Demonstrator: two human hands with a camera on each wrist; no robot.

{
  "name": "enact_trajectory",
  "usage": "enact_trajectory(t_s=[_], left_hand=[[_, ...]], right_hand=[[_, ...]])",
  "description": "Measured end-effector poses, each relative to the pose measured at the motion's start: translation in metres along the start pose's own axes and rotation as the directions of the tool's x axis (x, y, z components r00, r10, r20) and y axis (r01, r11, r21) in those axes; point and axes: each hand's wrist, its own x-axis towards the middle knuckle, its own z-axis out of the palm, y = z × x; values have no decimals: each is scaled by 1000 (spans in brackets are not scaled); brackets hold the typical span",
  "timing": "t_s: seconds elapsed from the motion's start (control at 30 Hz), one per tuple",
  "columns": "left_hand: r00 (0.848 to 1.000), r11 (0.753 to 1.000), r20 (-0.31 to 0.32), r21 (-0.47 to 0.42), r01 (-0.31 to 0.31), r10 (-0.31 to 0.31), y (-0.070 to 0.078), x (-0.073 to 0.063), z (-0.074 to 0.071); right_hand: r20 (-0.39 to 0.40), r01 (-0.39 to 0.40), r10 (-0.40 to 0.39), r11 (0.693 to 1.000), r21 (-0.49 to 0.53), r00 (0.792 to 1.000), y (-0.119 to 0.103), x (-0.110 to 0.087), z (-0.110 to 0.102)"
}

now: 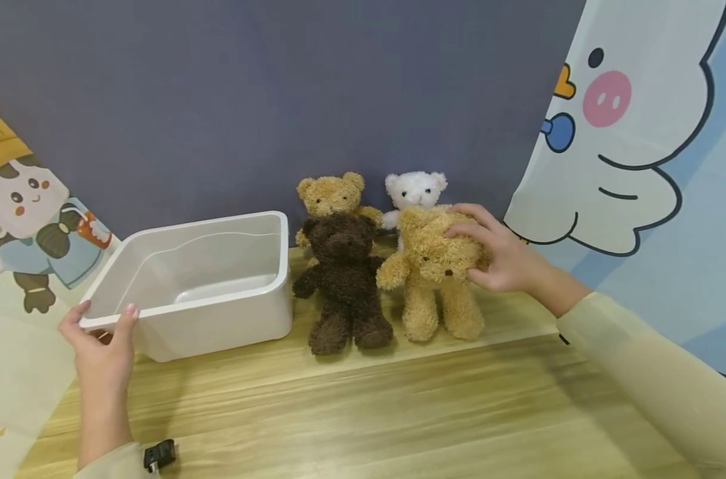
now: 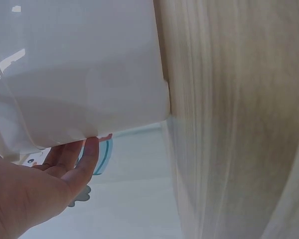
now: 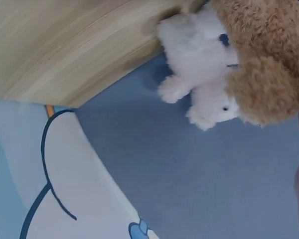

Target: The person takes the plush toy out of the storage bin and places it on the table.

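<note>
My left hand grips the near left corner of a white plastic storage bin, with thumb and fingers at its rim. In the left wrist view the fingers touch the wall of the bin. On the right, my right hand holds a golden teddy bear by the side of its head. A dark brown teddy bear stands just left of it. Behind these two are another golden teddy bear and a white teddy bear, both partly hidden.
Everything stands on a wood-grain tabletop against a dark grey backdrop. Cartoon-printed panels flank it, a child figure at left and a white character at right. The bin's visible inner floor is bare.
</note>
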Motion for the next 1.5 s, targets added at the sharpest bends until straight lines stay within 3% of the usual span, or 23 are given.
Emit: enact_trajectory(t_s=[0.2, 0.37, 0.43, 0.5, 0.67, 0.77, 1.0, 1.23, 1.5], left_hand=[[1000, 1000, -4, 12, -4, 4, 2, -2, 0], [1000, 1000, 1, 10, -10, 10, 2, -4, -1], [1000, 1000, 0, 8, -8, 8, 3, -4, -1], [1000, 1000, 0, 4, -7, 7, 4, -5, 0], [1000, 1000, 4, -2, 11, -11, 4, -6, 0], [1000, 1000, 9, 0, 23, -23, 4, -5, 0], [1000, 1000, 6, 0, 28, -28, 6, -3, 0], [1000, 1000, 1, 6, 6, -6, 6, -4, 0], [1000, 999, -19, -32, -8, 7, 4, -2, 1]], right_hand=[[188, -78, 94, 993, -91, 978, 17, -7, 6], [201, -62, 99, 981, -184, 975, 32, -13, 13], [206, -86, 135, 969, -231, 969, 35, -15, 17], [241, -160, 229, 948, -275, 943, 34, -15, 21], [342, -336, 439, 885, -322, 831, 28, -4, 33], [357, -386, 474, 875, -292, 805, 30, 6, 38], [370, -439, 509, 860, -259, 777, 44, 16, 49], [383, -503, 546, 837, -215, 745, 48, 14, 54], [383, -508, 553, 833, -221, 740, 53, 16, 56]])
